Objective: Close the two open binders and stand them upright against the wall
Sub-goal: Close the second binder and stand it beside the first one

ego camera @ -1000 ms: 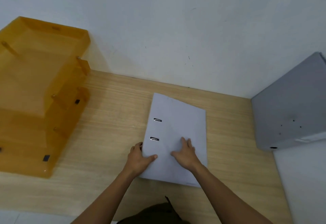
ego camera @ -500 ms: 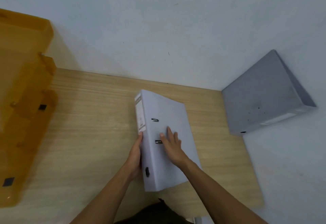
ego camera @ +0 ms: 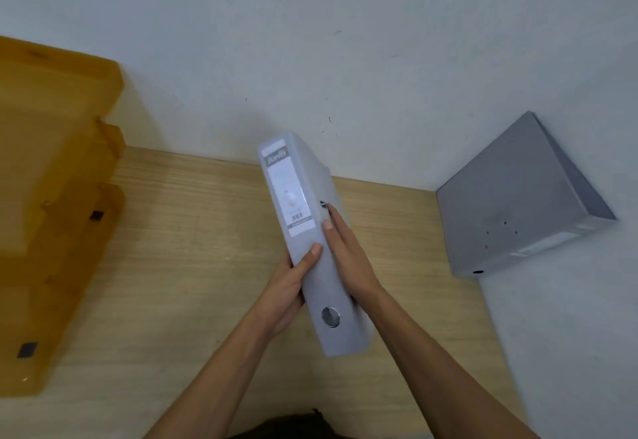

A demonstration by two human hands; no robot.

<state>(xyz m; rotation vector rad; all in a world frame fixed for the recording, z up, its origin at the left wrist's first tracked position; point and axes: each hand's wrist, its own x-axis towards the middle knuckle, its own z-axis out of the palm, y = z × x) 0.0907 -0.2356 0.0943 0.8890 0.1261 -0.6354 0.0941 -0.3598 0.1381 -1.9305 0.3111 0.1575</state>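
Observation:
A closed pale grey lever-arch binder [ego camera: 303, 228] is tipped up with its labelled spine facing me, over the middle of the wooden desk [ego camera: 193, 266]. My left hand [ego camera: 293, 283] grips its left side with the thumb on the spine. My right hand [ego camera: 348, 259] lies flat against its right cover. A second grey binder [ego camera: 518, 203], closed, stands upright at the desk's right end against the white wall [ego camera: 310, 58].
An orange translucent stack of letter trays [ego camera: 51, 203] fills the left side of the desk. The desk's right edge runs just below the standing binder. Bare wood lies between the trays and the held binder.
The binder lay flat under both hands, then was rolled onto its edge; now it is lifted with the spine turned up toward me. The view has shifted slightly.

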